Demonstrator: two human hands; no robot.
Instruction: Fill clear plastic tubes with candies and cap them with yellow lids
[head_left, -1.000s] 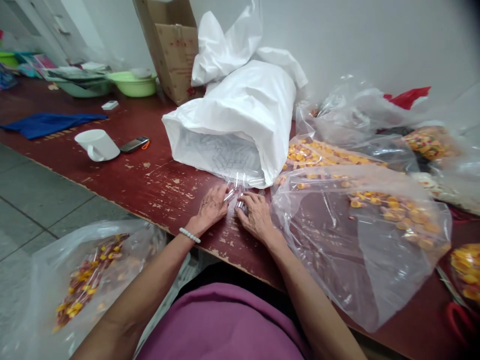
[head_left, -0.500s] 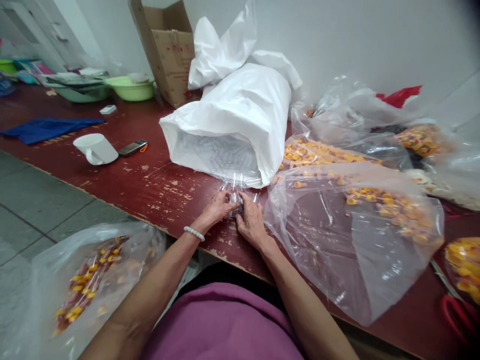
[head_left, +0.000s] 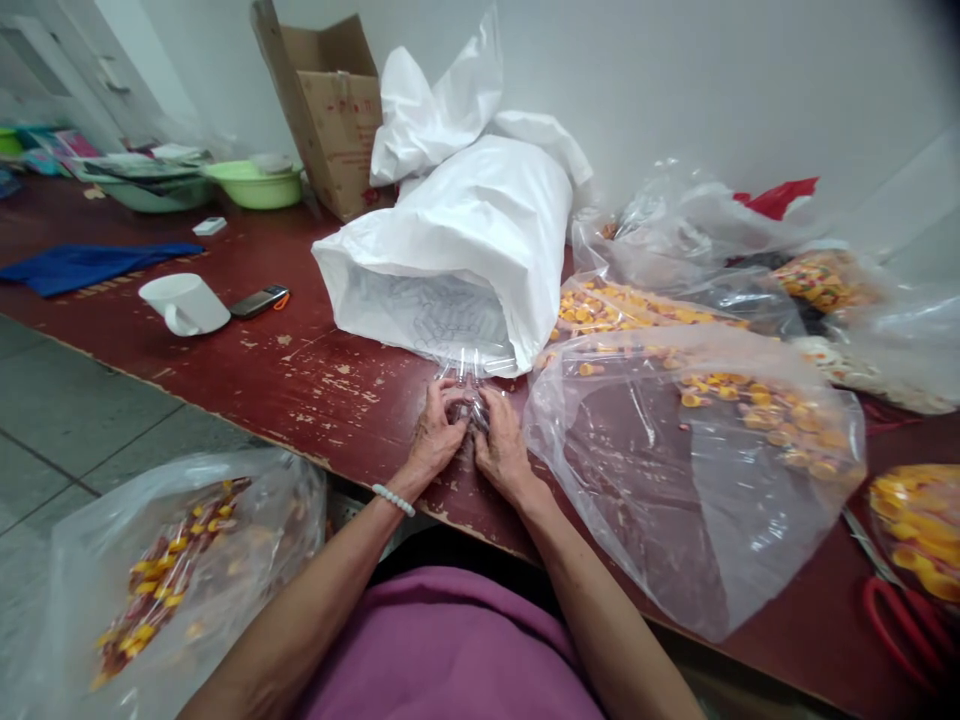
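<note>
Several small clear tubes (head_left: 468, 368) lie at the mouth of a large white sack (head_left: 487, 205), which rests on its side with more clear tubes inside. My left hand (head_left: 437, 430), below a beaded bracelet, curls its fingers round the left side of the tubes. From the right, my right hand (head_left: 501, 438) closes on the same bunch. Both hands sit on the red table (head_left: 300, 375) close to its front edge, a small gap between the palms.
Right of my hands, a clear plastic bag (head_left: 637, 480) holds yellow-capped pieces, with red scissors (head_left: 900, 620) beyond. Further left are a white mug (head_left: 184, 304), a phone (head_left: 259, 301) and a blue cloth (head_left: 90, 265). Another bag (head_left: 172, 580) hangs below the table's edge.
My left hand has shifted slightly and its fingers now curl further round the tubes. My right hand stays on its side of the bunch. The whole view has moved a little.
</note>
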